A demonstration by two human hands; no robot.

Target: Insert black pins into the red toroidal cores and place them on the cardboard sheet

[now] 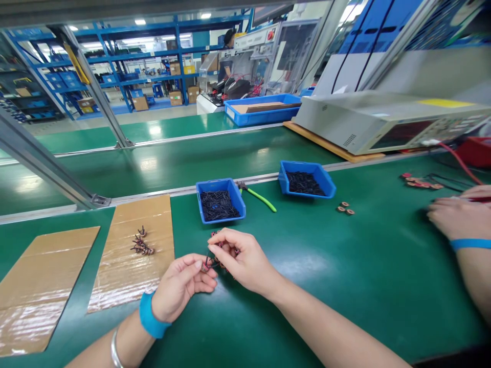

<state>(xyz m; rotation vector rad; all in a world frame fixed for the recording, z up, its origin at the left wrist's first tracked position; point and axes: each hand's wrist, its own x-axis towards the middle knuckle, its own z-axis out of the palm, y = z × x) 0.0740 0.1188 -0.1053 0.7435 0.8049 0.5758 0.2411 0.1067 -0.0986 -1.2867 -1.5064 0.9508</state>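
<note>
Between the thumb and fingers of my left hand is a small toroidal coil with dark leads. My right hand is closed in a pinch just above it, at a thin black sleeve standing up from the coil. Under and behind my right fingers lies a cluster of similar coils, partly hidden. Beyond my hands stands a blue bin full of short black sleeves. On a cardboard sheet to the left sits a small group of coils with black-sleeved leads.
Green-handled cutters lie beside the bin. A second blue bin of black pieces and several loose rings are farther right. A co-worker's hand works at the right edge. A grey instrument stands behind; another cardboard sheet lies left.
</note>
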